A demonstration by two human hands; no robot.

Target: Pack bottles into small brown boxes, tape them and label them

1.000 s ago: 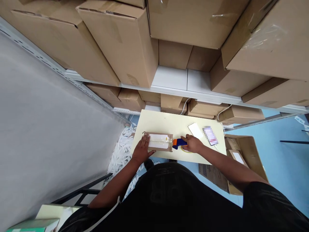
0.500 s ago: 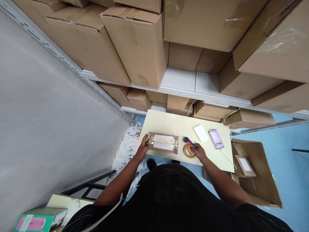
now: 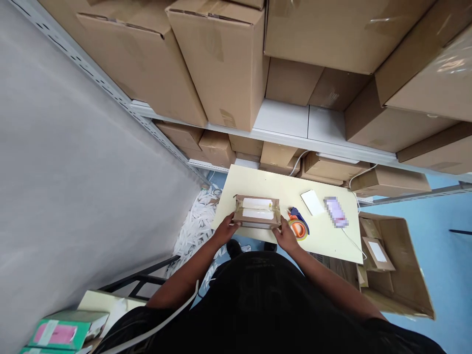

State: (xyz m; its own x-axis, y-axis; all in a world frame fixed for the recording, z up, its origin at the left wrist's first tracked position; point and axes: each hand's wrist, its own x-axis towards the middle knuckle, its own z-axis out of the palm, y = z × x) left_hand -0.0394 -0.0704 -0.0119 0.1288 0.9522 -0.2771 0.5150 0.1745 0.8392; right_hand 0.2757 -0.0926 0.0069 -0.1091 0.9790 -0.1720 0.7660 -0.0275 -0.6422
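Note:
A small brown cardboard box (image 3: 257,224) with white labels and clear tape across its top is held at the near side of the cream table (image 3: 254,179). My left hand (image 3: 225,230) grips its near left corner. At the near right corner, my right hand (image 3: 286,236) has its fingers closed on the box too. Just right of that hand lies a tape dispenser (image 3: 299,223), blue and orange with a yellowish roll, and nothing grips it.
A white card or pad (image 3: 312,202) and a blurred-out phone (image 3: 335,212) with a cable lie on the table's right. A large open carton (image 3: 409,260) holding smaller boxes stands at right. Shelves of cartons (image 3: 224,64) rise behind; paper strips (image 3: 193,221) cover the floor at left.
My right hand has let go of the tape dispenser, which now lies on the table, and has moved left onto the box. The box's near side now shows more.

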